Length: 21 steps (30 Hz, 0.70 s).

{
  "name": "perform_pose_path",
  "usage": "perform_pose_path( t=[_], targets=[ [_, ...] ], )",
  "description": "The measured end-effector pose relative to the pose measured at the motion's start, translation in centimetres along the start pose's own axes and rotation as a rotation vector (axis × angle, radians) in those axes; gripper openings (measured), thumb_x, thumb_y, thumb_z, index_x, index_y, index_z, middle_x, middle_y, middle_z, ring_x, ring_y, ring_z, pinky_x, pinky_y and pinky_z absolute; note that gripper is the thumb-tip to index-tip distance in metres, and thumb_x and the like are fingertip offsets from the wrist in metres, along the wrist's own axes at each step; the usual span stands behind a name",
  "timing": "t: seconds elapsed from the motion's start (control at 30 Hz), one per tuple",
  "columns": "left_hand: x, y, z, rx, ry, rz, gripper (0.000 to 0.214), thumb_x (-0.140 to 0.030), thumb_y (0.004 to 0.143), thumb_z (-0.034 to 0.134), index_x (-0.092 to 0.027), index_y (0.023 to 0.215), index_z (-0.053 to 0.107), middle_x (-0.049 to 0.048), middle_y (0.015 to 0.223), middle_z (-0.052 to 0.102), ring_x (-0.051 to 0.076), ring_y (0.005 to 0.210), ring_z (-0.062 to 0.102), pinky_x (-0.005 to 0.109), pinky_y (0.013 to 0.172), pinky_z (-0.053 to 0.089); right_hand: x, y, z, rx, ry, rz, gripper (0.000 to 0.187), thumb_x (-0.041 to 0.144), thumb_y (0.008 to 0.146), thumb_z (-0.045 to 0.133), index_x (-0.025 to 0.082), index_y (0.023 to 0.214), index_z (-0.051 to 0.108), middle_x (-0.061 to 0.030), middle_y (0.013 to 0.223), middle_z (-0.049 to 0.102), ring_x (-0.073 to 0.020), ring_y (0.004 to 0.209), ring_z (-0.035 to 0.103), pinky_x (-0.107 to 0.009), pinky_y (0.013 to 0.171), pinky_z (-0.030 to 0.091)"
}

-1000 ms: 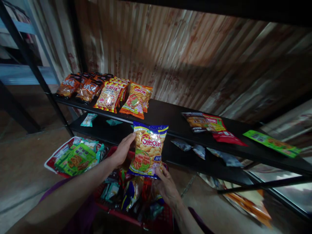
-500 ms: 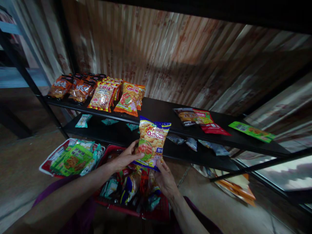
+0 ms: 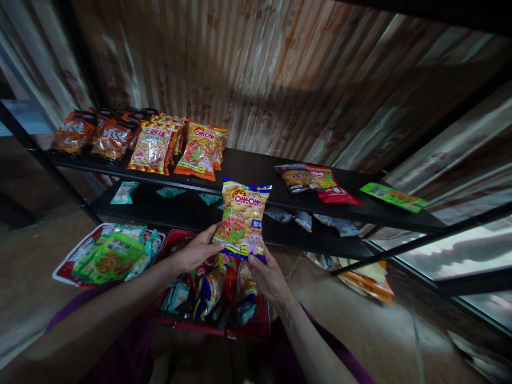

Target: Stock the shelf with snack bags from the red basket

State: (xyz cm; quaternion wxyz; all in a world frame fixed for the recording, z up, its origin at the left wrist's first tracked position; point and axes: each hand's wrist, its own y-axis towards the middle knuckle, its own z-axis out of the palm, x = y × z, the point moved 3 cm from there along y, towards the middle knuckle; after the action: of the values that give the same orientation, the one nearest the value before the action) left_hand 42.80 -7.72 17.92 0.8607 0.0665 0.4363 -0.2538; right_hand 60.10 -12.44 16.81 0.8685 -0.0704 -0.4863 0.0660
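A snack bag (image 3: 243, 220) with blue ends and a yellow front is held upright between both my hands, its printed face toward me. My left hand (image 3: 202, 248) grips its lower left edge. At the lower right corner, my right hand (image 3: 269, 274) pinches the bag, thumb in front. Below sits a red basket (image 3: 212, 326) full of mixed snack packets, partly covered by my forearms. Just beyond the bag, orange snack bags (image 3: 196, 152) stand on the upper black shelf (image 3: 248, 165).
Dark brown bags (image 3: 74, 133) and yellow-red bags (image 3: 154, 148) stand on the shelf's left. Flat packets, one red (image 3: 338, 194) and one green (image 3: 394, 196), lie right. Small packets line the lower shelf (image 3: 176, 210). A second basket (image 3: 60, 269) holds green packets. Orange packaging (image 3: 368, 282) lies on the floor.
The view has shifted a little, so shelf and baskets sit slightly higher and more to the left. Both hands keep hold of the snack bag, which now faces me more squarely.
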Motion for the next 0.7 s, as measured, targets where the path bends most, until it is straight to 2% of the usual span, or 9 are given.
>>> perform_pose_path(
  t=[0.13,0.27,0.4,0.47,0.57,0.7],
  targets=[
    [-0.1,0.1,0.2,0.022,-0.006,-0.019,0.057,-0.013,0.065,0.077,-0.022,0.118,0.059,0.0087,0.125,0.059,0.026,0.114,0.056,0.034,0.096,0.043,0.2,0.0,-0.5,-0.029,-0.023,-0.013,0.052,0.024,0.062,0.079,0.026,0.110,0.060,-0.0020,0.109,0.069,-0.0216,0.107,0.061,-0.038,0.099,0.044],
    [-0.1,0.4,0.4,-0.045,-0.019,-0.038,0.051,-0.021,0.069,0.076,-0.021,0.117,0.058,0.0100,0.120,0.063,0.027,0.111,0.059,0.037,0.094,0.045,0.2,0.0,-0.9,-0.049,-0.040,0.019,0.047,0.027,0.061,0.079,0.025,0.105,0.062,-0.0023,0.106,0.070,-0.0222,0.103,0.063,-0.039,0.097,0.045],
    [0.0,1.2,0.4,-0.121,-0.127,-0.038,0.052,-0.028,0.067,0.077,-0.021,0.115,0.058,0.0095,0.110,0.068,0.027,0.100,0.064,0.043,0.092,0.048,0.0,-0.1,-0.9,-0.003,-0.046,0.097,0.047,0.025,0.057,0.082,0.023,0.102,0.064,-0.0033,0.101,0.072,-0.0237,0.098,0.065,-0.041,0.095,0.046],
    [0.1,1.7,0.3,-0.178,-0.183,-0.039,0.047,-0.031,0.068,0.076,-0.018,0.110,0.060,0.0109,0.106,0.069,0.028,0.097,0.065,0.045,0.089,0.050,-0.5,-0.1,-1.0,-0.037,0.005,0.113,0.045,0.025,0.057,0.083,0.024,0.099,0.065,-0.0016,0.100,0.072,-0.0220,0.096,0.065,-0.040,0.094,0.047],
    [0.4,2.4,0.2,-0.296,-0.242,-0.028,0.042,-0.030,0.068,0.075,-0.015,0.105,0.061,0.0120,0.101,0.070,0.027,0.092,0.067,0.045,0.086,0.051,-1.6,-0.1,-1.1,-0.163,0.130,0.130,0.035,0.030,0.058,0.083,0.025,0.088,0.066,0.0019,0.094,0.072,-0.0169,0.091,0.065,-0.034,0.089,0.050],
    [1.2,2.5,0.9,-0.404,-0.275,0.017,0.042,-0.025,0.066,0.076,-0.017,0.103,0.058,0.0095,0.098,0.070,0.025,0.089,0.067,0.043,0.086,0.052,-3.5,-0.4,-0.3,-0.125,0.168,0.199,0.036,0.033,0.058,0.084,0.021,0.085,0.065,0.0021,0.084,0.072,-0.0145,0.079,0.066,-0.035,0.085,0.054]
  ],
)
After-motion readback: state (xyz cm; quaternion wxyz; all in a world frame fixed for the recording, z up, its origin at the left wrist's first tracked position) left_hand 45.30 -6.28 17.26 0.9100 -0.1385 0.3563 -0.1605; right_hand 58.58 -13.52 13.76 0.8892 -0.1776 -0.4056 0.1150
